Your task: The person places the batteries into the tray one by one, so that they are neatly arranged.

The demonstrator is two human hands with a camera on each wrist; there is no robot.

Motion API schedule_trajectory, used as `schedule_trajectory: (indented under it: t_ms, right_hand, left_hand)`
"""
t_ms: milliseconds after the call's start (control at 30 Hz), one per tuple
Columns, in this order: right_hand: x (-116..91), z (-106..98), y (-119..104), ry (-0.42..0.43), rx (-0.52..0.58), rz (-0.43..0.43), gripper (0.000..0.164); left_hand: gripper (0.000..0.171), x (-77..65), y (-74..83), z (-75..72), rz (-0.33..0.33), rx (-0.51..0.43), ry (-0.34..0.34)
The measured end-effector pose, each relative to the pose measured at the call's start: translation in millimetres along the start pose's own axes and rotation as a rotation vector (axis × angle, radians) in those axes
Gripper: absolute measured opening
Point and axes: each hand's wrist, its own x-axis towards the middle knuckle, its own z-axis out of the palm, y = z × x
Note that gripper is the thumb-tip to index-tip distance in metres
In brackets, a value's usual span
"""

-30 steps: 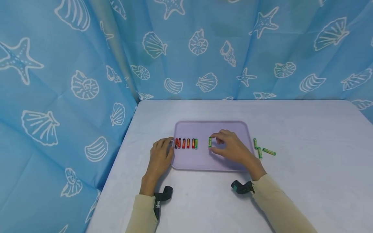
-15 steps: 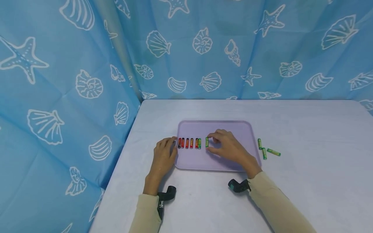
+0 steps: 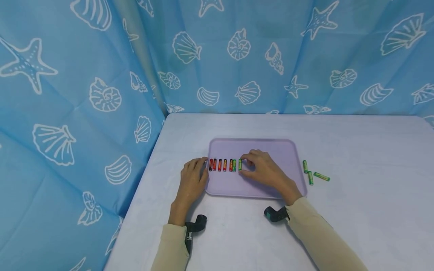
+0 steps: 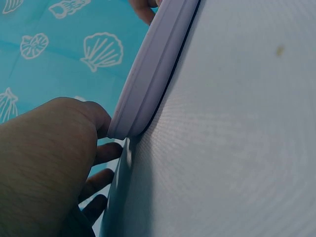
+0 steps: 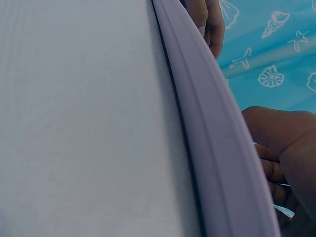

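Blue curtain (image 3: 217, 67) behind, right grip (image 3: 263, 168) pinching green battery (image 3: 240, 165) between thumb and finger

Left hand (image 4: 74, 143) at the edge of a pale purple tray (image 4: 150, 69).
Thumb (image 4: 102, 121) at the tray's rounded corner, other fingers (image 4: 98, 181) apart below it. Tray side slants up rightward; part of right hand (image 4: 142, 10) beyond its top. Shell-print blue curtain (image 4: 61, 81) behind; white tablecloth (image 4: 227, 138) at right, one brownish spot (image 4: 280, 50).

Tan cloth sleeves (image 3: 171, 242) at seven and four o'clock; bent black wrist gadgets (image 3: 276, 215), one with a green spot (image 3: 268, 215).
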Motion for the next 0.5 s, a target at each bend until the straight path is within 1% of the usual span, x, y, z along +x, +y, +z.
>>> schedule_trajectory:
  t_ms: [167, 300, 500]
  right_hand:
    - [0.7, -0.3, 0.9, -0.009, -0.006, 0.002, 0.044]
    - [0.9, 0.4, 1.7, -0.012, 0.0, -0.002, 0.044]
    - [1.8, 2.6, 2.0, -0.026, 0.04, 0.016, 0.044]
  left_hand:
    - [0.04, 0.8, 0.6, 0.2, 0.0, -0.004, -0.007]
    - [0.04, 1.1, 0.2, 0.3, 0.009, -0.007, 0.001]
    - [0.04, 1.2, -1.1, 0.6, 0.008, 0.005, 0.007]
